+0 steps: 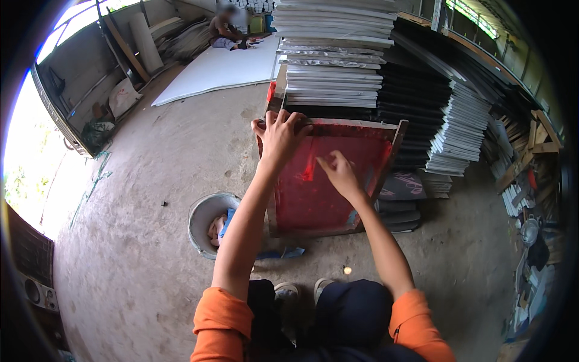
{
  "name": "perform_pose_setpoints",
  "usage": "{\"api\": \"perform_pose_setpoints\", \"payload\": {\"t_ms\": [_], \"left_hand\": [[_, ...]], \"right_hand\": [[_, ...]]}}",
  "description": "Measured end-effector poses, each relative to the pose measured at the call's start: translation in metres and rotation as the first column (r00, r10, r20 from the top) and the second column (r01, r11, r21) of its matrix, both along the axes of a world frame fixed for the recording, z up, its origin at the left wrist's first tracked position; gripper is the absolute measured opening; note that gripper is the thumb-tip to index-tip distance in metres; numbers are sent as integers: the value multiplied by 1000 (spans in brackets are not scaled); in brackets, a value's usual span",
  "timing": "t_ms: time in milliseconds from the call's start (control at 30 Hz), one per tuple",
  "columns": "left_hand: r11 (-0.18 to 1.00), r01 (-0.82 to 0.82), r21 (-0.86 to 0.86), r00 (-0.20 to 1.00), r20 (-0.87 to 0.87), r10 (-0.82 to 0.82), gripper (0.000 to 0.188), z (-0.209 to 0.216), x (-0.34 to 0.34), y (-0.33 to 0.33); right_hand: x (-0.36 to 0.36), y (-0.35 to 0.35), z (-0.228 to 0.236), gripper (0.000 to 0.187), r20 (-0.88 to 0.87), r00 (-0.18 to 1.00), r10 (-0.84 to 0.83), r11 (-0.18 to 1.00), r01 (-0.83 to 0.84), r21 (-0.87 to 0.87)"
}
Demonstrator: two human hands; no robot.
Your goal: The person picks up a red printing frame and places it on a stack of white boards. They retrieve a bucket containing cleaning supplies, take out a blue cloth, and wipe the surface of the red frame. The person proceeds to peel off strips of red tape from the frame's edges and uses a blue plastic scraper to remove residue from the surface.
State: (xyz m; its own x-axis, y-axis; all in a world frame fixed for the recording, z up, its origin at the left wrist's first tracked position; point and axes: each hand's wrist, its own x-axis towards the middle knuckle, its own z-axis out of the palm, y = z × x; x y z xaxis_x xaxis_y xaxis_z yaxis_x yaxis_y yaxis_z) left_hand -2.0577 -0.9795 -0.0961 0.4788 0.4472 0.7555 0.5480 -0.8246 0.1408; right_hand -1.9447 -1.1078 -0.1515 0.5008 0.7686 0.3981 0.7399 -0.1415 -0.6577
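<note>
though frame edge [356, 123] handheld, floor [151, 163] wide

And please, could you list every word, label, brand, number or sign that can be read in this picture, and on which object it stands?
There is no text I can read.
Dark padded sheet: pink marks, too small to tell whether they are letters.
Red framed panel: no readable lettering.
Grey bucket: no readable label.
</note>
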Motion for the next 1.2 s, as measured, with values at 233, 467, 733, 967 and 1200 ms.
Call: {"api": "perform_pose_setpoints", "payload": {"t_ms": [233,467,733,967,1200], "left_hand": [[1000,1,-17,999,-50,-2,37,3,0,3],[996,-82,-36,997,-16,81,39,2,8,5],[995,-82,-61,997,4,83,38,-6,14,15],[991,-89,-99,993,-80,81,42,-2,14,13],[984,-132,122,985,-97,144,37,-8,25,0]], "right_hand": [[-21,47,23,40,369,913,-172,980,195,-26],[3,39,4,36,533,805,-261,963,175,207],[37,-27,-30,35,441,859,-259,965,250,80],[45,-57,-73,33,345,888,-305,949,312,38],[33,-57,-87,30,185,922,-340,935,309,176]]}}
